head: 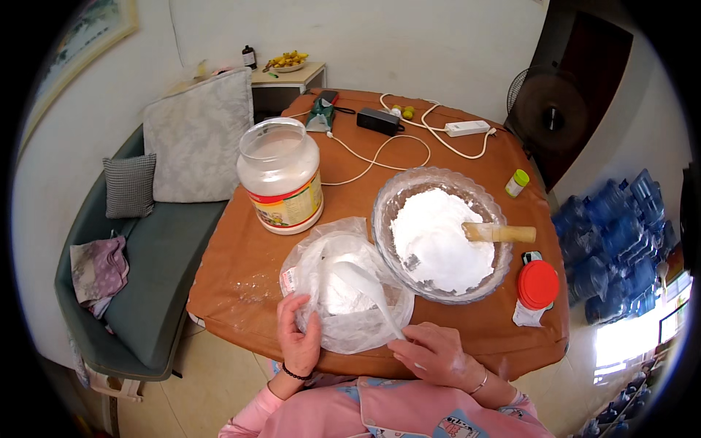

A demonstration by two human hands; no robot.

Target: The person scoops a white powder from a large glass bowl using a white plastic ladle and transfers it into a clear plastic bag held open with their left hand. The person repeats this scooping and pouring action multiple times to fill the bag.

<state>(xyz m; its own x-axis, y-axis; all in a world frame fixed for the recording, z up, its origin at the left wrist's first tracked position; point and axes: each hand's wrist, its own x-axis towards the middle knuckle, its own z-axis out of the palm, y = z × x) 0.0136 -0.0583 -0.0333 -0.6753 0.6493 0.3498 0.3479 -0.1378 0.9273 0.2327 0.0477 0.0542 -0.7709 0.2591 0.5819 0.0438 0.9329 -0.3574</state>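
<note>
My right hand grips the handle of a white plastic spoon, its bowl over white powder in an open clear plastic bag. With my left hand I hold the bag's near left edge between thumb and fingers. Right of the bag, a scalloped glass bowl contains a heap of white powder. A wooden stick or handle leans out over the bowl's right rim. Behind the bag stands a large lidless plastic jar with a colourful label.
The brown-covered table has spilled powder at left. A red lid and a small green-capped container lie right. At the back are a white cable, a power strip and a black box-shaped device. A green sofa stands left.
</note>
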